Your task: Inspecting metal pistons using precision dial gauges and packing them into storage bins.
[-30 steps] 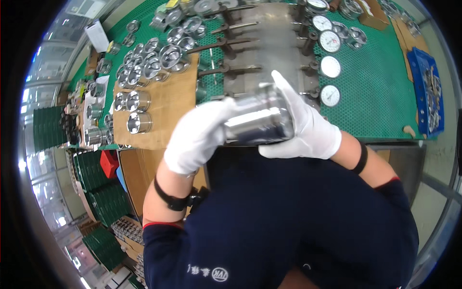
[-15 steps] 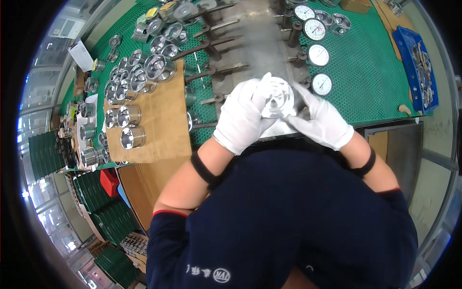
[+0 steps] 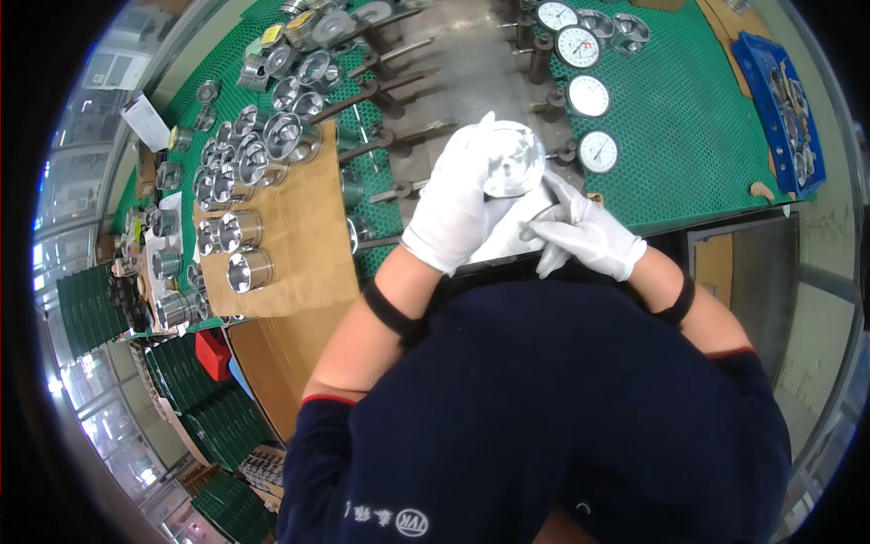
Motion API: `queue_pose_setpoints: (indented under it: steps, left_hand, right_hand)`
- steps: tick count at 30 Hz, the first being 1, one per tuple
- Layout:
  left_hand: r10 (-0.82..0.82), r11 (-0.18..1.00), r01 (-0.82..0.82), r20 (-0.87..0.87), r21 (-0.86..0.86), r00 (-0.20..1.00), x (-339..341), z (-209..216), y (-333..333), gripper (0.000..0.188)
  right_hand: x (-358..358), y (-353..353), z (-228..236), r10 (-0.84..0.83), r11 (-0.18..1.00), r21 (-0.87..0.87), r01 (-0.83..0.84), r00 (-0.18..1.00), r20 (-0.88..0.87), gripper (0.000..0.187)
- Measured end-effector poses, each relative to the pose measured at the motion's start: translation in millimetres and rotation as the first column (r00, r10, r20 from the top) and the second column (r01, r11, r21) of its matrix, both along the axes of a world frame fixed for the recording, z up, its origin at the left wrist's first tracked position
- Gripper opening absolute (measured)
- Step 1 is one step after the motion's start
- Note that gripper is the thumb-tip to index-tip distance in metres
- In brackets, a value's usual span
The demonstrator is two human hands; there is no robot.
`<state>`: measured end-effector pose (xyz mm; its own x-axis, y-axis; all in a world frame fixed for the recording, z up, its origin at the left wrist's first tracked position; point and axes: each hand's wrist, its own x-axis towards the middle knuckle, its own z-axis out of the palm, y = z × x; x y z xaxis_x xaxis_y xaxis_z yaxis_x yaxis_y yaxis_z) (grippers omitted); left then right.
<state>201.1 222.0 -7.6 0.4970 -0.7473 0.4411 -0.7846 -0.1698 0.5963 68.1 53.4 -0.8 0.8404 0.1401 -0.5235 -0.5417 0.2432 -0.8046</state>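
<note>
My left hand [image 3: 458,201], in a white glove, grips a shiny metal cylinder [image 3: 513,161] and holds it upright above the bench's front edge, its end face turned toward me. My right hand [image 3: 584,233], also gloved, rests against the lower right side of the cylinder with fingers bent; a thin dark tool seems to lie between its fingers, but I cannot tell what it is. Both forearms come up from below with black wristbands.
Green mesh mat [image 3: 689,118] covers the bench. Several dial gauges [image 3: 589,95] stand behind the hands. Several metal cylinders [image 3: 249,269] sit on a brown cardboard sheet [image 3: 304,236] at left. A blue tray [image 3: 784,95] lies far right. Green crates [image 3: 86,308] are stacked on the floor at left.
The cylinder went from lying sideways between both hands to standing end-up in the left hand. The right hand slid down to its lower right side.
</note>
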Motion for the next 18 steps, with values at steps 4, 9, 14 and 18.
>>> queue_pose_setpoints:
  steps: [4, 9, 14, 18]
  left_hand:
    - [0.025, 1.000, -0.025, -0.050, -0.002, 0.998, 0.1, -2.2, -0.2, 0.082]
    - [0.024, 1.000, -0.025, -0.024, -0.012, 0.999, 2.3, -4.8, 0.4, 0.085]
    - [0.022, 1.000, -0.022, -0.026, -0.003, 0.999, 0.3, -3.5, -1.5, 0.087]
    - [0.046, 0.997, -0.053, -0.112, -0.060, 0.993, -5.2, 6.8, -5.3, 0.071]
  right_hand:
    - [1.5, 0.4, -1.2, -0.014, 0.999, 0.032, 0.014, 1.000, -0.023, 0.092]
    - [4.4, 1.9, 1.6, -0.015, 1.000, 0.023, 0.016, 0.999, -0.041, 0.092]
    - [3.9, 1.4, 2.5, -0.004, 1.000, -0.019, 0.004, 1.000, -0.018, 0.089]
    - [3.0, -3.1, 1.5, 0.013, 1.000, -0.025, -0.014, 0.998, -0.057, 0.091]
